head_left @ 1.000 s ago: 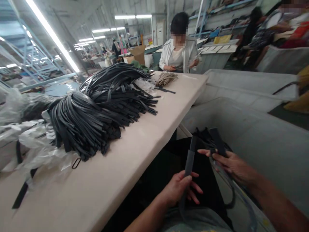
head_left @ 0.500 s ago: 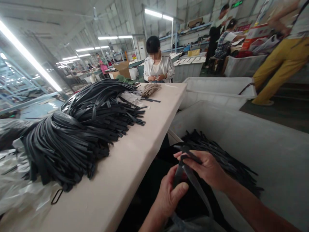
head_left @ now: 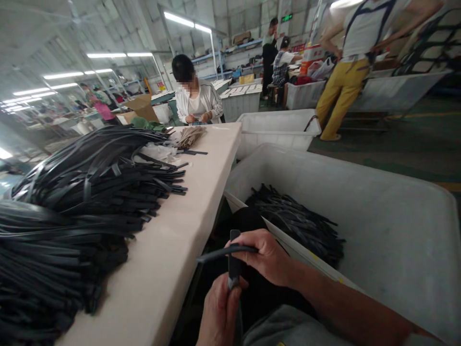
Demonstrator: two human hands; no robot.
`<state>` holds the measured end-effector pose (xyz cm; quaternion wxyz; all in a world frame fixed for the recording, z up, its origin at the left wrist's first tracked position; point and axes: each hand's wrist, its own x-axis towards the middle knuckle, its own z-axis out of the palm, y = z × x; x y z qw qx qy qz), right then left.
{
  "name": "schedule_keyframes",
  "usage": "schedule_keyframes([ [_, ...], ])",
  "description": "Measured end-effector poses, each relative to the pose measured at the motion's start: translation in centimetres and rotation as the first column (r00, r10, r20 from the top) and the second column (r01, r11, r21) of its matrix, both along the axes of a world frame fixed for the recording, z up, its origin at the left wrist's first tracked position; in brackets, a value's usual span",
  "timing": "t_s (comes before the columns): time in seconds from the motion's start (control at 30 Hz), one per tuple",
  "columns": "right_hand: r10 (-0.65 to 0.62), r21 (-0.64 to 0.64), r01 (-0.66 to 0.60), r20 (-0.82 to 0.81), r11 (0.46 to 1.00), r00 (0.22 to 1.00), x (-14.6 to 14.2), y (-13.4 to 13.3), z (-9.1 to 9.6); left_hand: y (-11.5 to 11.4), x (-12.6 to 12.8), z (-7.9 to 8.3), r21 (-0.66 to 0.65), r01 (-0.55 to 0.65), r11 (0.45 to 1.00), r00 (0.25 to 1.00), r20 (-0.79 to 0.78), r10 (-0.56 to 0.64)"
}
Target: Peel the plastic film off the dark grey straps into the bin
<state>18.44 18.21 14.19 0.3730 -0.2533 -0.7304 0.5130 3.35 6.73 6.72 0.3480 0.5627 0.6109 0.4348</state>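
My left hand (head_left: 218, 312) is closed around the lower part of a black strap (head_left: 234, 262) that stands upright in front of my lap. My right hand (head_left: 268, 257) pinches the strap's other end, which bends over to the left above my left hand. Both hands are below the edge of the long cream table (head_left: 187, 211). A big heap of black straps (head_left: 82, 202) lies on the table to my left. More black straps (head_left: 295, 221) lie in the white bin (head_left: 378, 226) to my right.
A person in a white jacket (head_left: 196, 103) works at the table's far end beside a bundle of tan strips (head_left: 189, 137). A second white bin (head_left: 277, 127) stands beyond. A person in yellow trousers (head_left: 342, 91) stands at the right on the green floor.
The view has swung right and down. My hands have drawn nearer to me; the right hand has folded the strap's end over to the left while the left hand slid lower.
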Motion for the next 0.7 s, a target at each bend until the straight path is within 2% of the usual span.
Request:
schedule_keyframes([
  [0.07,-0.066,-0.06,0.068,0.035,0.996,0.997,1.0,0.3,-0.8,-0.6,0.7,-1.2,-0.042,0.079,0.996,0.997,-0.001,-0.079],
  [0.17,-0.109,-0.092,0.118,0.093,0.989,0.99,2.5,0.9,-1.4,-0.8,1.4,-2.2,-0.088,0.118,0.989,0.993,-0.018,-0.12],
  [0.23,-0.172,-0.067,0.181,0.12,0.981,0.978,3.3,1.7,-1.3,-0.5,1.5,-2.2,-0.114,0.096,0.989,0.994,-0.045,-0.101],
  [0.3,-0.314,-0.022,0.32,0.132,0.947,0.94,4.3,2.9,-0.7,-0.2,1.0,-2.0,-0.138,0.037,0.99,0.997,-0.056,-0.045],
  [0.33,-0.414,0.007,0.418,0.138,0.909,0.9,5.0,3.8,-0.2,-0.2,0.6,-2.0,-0.155,0.01,0.988,0.998,-0.053,-0.018],
  [0.37,-0.531,0.047,0.53,0.147,0.847,0.835,5.7,4.8,0.4,-0.3,0.1,-2.1,-0.17,-0.017,0.985,0.999,-0.046,0.009],
  [0.43,-0.738,0.15,0.723,0.176,0.675,0.652,7.7,7.5,1.5,-0.8,-1.1,-2.9,-0.188,-0.062,0.98,0.998,-0.035,0.057],
  [0.5,-0.865,0.244,0.832,0.195,0.499,0.462,10.2,10.3,2.5,-1.9,-2.3,-4.4,-0.179,-0.107,0.978,0.994,-0.029,0.104],
  [0.53,-0.897,0.274,0.858,0.21,0.435,0.388,11.7,11.5,2.8,-2.6,-2.9,-5.4,-0.171,-0.132,0.976,0.991,-0.023,0.13],
  [0.57,-0.914,0.295,0.872,0.236,0.391,0.33,13.1,12.6,3.1,-3.3,-3.3,-6.3,-0.174,-0.15,0.973,0.989,-0.016,0.149],
  [0.63,-0.917,0.334,0.874,0.309,0.354,0.253,15.3,13.8,3.2,-4.8,-4.0,-8.0,-0.212,-0.171,0.962,0.985,0.002,0.175],
  [0.67,-0.911,0.358,0.862,0.337,0.359,0.239,16.0,13.9,3.2,-5.5,-4.1,-8.5,-0.242,-0.174,0.955,0.983,0.011,0.182],
  [0.7,-0.899,0.377,0.84,0.353,0.389,0.258,16.2,13.9,3.0,-6.0,-4.2,-8.6,-0.273,-0.164,0.948,0.984,0.02,0.176],
])
